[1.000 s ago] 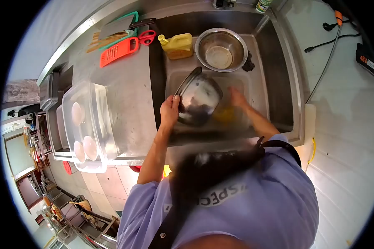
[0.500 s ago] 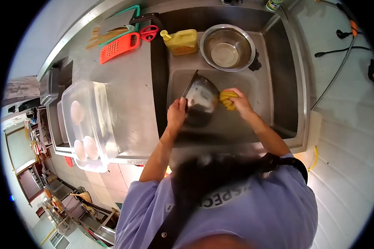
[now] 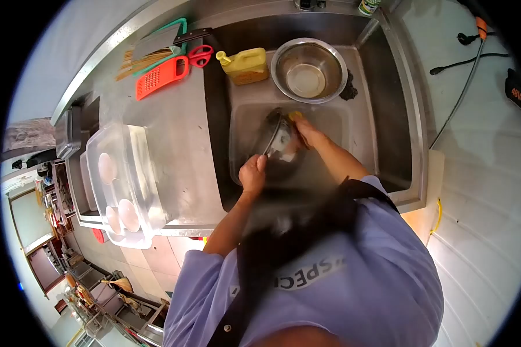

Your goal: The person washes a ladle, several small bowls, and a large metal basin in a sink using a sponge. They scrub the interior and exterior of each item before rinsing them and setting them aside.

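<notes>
Right hand (image 3: pixel 309 134) and yellow cloth (image 3: pixel 296 115) have shifted toward the back edge of the sink (image 3: pixel 388 104); the fingers clasp the cloth. Left hand (image 3: pixel 252 173) grips the rim of the metal bowl (image 3: pixel 286 144), tilted near the sink's left edge. Maintain firm rim pressure; keep the cloth flat against the bowl. Its mouth faces left; the rim's long axis runs roughly back to front, blur permitting.

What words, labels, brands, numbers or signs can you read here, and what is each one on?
"SPEC": on the lavender shirt; further letters at the ends are unclear.
"48V": in orange on the black battery pack at the right; the pale label beside it is too small to read.
Green-and-white bottle at the top edge: label too small and cut off.
Yellow jug: markings too faint to read.
</notes>
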Demonstrator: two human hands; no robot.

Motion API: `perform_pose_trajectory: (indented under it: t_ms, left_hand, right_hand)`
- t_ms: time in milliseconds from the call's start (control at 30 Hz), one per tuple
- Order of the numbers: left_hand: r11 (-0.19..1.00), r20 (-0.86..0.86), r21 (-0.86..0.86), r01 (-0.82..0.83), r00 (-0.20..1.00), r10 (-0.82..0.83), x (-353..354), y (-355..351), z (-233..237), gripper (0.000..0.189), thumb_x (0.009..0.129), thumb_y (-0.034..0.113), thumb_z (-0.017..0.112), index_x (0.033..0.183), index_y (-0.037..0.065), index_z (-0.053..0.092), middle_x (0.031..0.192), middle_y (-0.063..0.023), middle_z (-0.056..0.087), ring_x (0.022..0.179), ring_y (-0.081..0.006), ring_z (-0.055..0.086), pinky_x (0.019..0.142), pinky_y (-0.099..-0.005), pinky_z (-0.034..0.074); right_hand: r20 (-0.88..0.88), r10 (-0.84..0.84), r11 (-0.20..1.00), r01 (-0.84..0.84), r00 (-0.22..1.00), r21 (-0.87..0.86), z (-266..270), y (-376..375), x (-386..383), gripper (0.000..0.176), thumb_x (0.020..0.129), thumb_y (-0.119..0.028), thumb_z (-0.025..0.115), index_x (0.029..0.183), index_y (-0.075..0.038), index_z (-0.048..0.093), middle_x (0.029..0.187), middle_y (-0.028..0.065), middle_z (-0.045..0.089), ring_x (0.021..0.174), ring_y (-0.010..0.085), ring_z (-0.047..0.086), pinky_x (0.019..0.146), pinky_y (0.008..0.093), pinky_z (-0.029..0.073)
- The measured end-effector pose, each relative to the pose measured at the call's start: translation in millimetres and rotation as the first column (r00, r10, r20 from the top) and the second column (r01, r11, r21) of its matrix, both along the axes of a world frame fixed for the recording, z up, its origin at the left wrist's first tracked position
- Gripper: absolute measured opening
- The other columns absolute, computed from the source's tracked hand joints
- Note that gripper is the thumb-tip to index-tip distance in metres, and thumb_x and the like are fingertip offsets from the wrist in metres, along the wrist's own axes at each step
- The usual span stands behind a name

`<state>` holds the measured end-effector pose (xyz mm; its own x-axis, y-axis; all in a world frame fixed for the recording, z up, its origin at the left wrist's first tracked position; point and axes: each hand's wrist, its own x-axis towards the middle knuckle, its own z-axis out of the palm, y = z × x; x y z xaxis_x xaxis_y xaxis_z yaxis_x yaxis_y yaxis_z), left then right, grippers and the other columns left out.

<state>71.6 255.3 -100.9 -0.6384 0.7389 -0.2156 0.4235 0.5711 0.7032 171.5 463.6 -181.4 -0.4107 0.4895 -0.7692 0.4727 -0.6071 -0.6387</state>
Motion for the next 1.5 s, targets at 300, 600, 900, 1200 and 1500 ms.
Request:
perform_pose_trajectory:
  t_ms: [300,600,900,1200,1500]
  left_hand:
    - [0.974,-0.05,0.081,0.212,0.977,-0.209,-18,60,-16,0.032,0.09,0.029,0.05,0.08,0.0,0.056,0.074,-0.025,0.059,0.079,-0.0438,0.058,0.067,-0.0492,0.045]
    - [0.901,0.201,0.03,0.433,0.88,-0.43,-26,38,12,0.027,0.093,0.025,0.053,0.084,-0.001,0.057,0.063,-0.0175,0.054,0.055,-0.0281,0.048,0.056,-0.0375,0.041]
    - [0.338,-0.217,-0.408,0.848,0.27,-0.938,-43,59,43,0.017,0.085,0.032,0.057,0.09,0.017,0.063,0.074,-0.0097,0.065,0.073,-0.0269,0.065,0.072,-0.039,0.046]
    - [0.302,-0.288,-0.526,0.795,0.167,-0.943,-42,33,18,0.015,0.077,0.02,0.053,0.084,0.021,0.066,0.078,-0.0034,0.065,0.081,-0.0205,0.064,0.08,-0.0356,0.042]
    - [0.209,-0.293,-0.521,0.828,0.056,-0.954,-54,42,19,0.017,0.077,0.021,0.055,0.086,0.022,0.069,0.082,0.0012,0.064,0.092,-0.0168,0.06,0.087,-0.0364,0.039]
  right_hand:
    - [-0.024,0.243,0.555,-0.118,0.97,0.823,44,-81,-1,0.047,0.092,-0.022,0.048,0.135,-0.004,0.039,0.142,0.0206,0.031,0.127,0.0348,0.036,0.105,0.0399,0.03]
    - [0.205,0.265,0.868,-0.326,0.942,0.373,-7,12,23,0.042,0.092,-0.035,0.044,0.115,-0.001,0.054,0.104,0.0258,0.06,0.1,0.0375,0.058,0.086,0.0405,0.044]
    - [0.26,0.359,0.749,-0.442,0.897,0.493,-98,-14,105,0.035,0.086,-0.017,0.052,0.118,-0.001,0.054,0.113,0.0191,0.059,0.106,0.0316,0.056,0.087,0.0401,0.045]
    - [0.395,0.428,0.519,-0.579,0.813,0.628,75,-35,78,0.031,0.084,-0.012,0.053,0.114,-0.004,0.054,0.108,0.019,0.059,0.098,0.0357,0.057,0.081,0.0436,0.046]
    - [0.286,0.892,0.005,-0.64,0.351,0.768,11,-88,88,0.046,0.078,-0.036,0.065,0.113,-0.007,0.058,0.104,0.017,0.061,0.104,0.0375,0.053,0.093,0.0483,0.035]
